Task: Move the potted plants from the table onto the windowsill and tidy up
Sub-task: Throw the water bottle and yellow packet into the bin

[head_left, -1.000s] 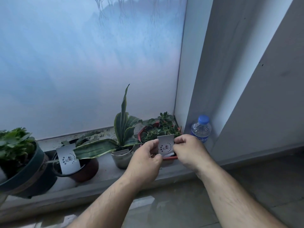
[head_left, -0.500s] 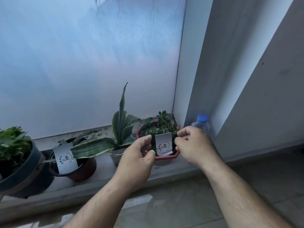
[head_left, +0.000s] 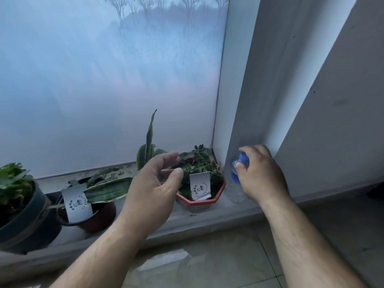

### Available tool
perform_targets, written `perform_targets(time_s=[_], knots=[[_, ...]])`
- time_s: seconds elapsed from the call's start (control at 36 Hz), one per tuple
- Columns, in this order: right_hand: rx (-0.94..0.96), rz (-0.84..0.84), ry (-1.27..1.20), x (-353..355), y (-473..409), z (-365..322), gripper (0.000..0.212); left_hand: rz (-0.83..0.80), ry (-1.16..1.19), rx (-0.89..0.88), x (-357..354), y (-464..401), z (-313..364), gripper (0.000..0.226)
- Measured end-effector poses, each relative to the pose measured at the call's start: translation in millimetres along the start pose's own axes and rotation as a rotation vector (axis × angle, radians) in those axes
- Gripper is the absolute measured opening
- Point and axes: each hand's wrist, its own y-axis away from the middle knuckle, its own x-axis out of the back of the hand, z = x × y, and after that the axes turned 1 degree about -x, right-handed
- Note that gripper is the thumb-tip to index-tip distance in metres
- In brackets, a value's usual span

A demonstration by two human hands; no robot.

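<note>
Several potted plants stand on the grey windowsill [head_left: 207,217]. At its right end sits a red hexagonal pot [head_left: 219,194] with a small succulent and a white label card [head_left: 200,185] standing in it. My left hand [head_left: 151,190] hovers just left of this pot, fingers loosely spread and holding nothing. My right hand [head_left: 259,173] curls round the top of a clear water bottle with a blue cap [head_left: 241,165] beside the pot. A tall striped-leaf plant [head_left: 148,146] rises behind my left hand; its pot is hidden.
Further left stand a brown pot with a white card [head_left: 76,202] and a large dark pot [head_left: 22,221] with a leafy plant. Frosted glass backs the sill; a grey wall column [head_left: 259,90] closes the right end. Tiled floor [head_left: 207,262] lies below.
Both hands have let go of the white card in the red pot. My right hand moved right onto the water bottle; my left hand drew back and opened.
</note>
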Motion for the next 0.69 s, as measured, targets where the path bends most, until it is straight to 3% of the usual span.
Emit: perform_targets(time_s=[0.14,0.39,0.69], knots=[[-0.021,-0.105,0.036,9,3,-3,0.030,0.035,0.044,0.037,7,10,-6,0.030],[0.228,-0.065,-0.031,82,30,-78,0.010,0.116,0.146,0.086,46,25,-9,0.025],[0.470,-0.567,-0.317,30,86,-179,0.020,0.310,0.098,0.108,125,59,-32,0.029]])
